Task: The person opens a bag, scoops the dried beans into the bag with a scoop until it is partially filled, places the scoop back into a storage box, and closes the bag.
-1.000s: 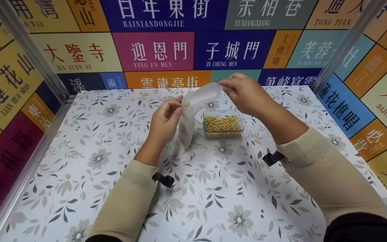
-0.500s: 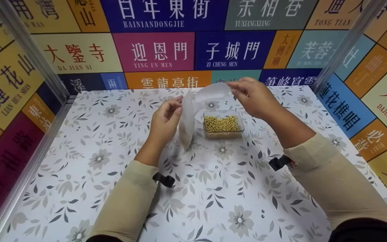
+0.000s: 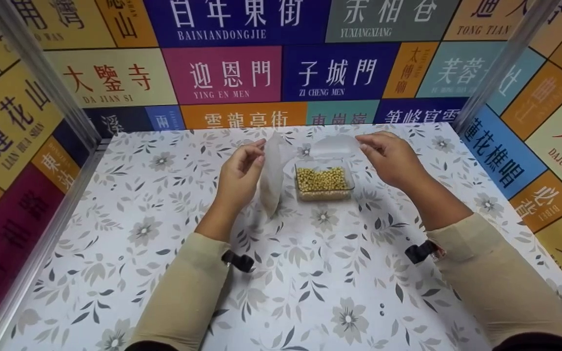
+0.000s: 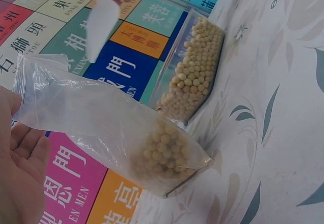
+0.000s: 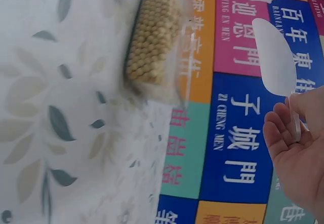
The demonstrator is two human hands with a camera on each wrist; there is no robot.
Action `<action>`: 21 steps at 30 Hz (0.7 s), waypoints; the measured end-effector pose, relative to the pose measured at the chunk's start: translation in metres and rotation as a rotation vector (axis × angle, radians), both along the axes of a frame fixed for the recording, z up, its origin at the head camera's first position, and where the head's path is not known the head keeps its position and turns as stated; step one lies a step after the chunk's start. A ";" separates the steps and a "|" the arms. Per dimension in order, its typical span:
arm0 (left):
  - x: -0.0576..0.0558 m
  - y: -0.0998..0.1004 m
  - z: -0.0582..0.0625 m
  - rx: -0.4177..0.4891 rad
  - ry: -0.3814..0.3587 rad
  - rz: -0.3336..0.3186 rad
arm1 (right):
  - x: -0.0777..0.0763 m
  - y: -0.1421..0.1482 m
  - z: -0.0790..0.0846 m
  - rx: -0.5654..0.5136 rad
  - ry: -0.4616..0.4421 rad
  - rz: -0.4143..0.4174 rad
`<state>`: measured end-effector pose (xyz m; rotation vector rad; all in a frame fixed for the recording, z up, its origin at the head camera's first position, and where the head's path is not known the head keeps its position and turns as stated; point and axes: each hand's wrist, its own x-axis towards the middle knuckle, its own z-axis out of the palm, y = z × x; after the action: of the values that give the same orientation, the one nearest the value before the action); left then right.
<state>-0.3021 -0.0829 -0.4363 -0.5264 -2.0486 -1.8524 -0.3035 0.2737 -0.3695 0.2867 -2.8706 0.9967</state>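
Observation:
My left hand (image 3: 242, 168) pinches the top edge of a clear plastic zip bag (image 3: 272, 180), which hangs upright with its bottom at the table. Soybeans fill the lower end of this bag (image 4: 162, 155) in the left wrist view. In my right hand (image 3: 393, 158), thumb and fingers pinch the handle of a translucent white scoop (image 5: 276, 57). No beans show on the scoop's blade, which is up behind a clear rectangular container (image 3: 325, 196). That container stands just right of the bag, heaped with yellow soybeans (image 3: 321, 178).
A white tablecloth (image 3: 300, 278) with grey flowers and leaves covers the table. Colourful printed panels (image 3: 222, 73) rise at the back and both sides. Metal posts (image 3: 510, 63) stand at the rear corners.
My right hand has moved right and lower, drawing the scoop away from the bag's mouth. Beans seen near the bag mouth a second ago are gone from there. The left hand stays put.

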 end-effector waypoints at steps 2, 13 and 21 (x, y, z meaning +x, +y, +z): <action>0.000 0.000 0.000 -0.002 0.005 -0.001 | 0.000 0.005 -0.007 0.008 -0.017 -0.002; 0.001 0.000 0.000 -0.038 -0.022 0.015 | 0.000 0.021 -0.026 0.073 -0.075 0.012; 0.000 -0.001 0.000 -0.025 -0.019 0.008 | -0.002 0.026 -0.023 0.224 -0.067 0.045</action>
<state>-0.3021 -0.0838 -0.4365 -0.5081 -2.0856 -1.8359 -0.3057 0.2995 -0.3921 0.3413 -3.0526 0.7029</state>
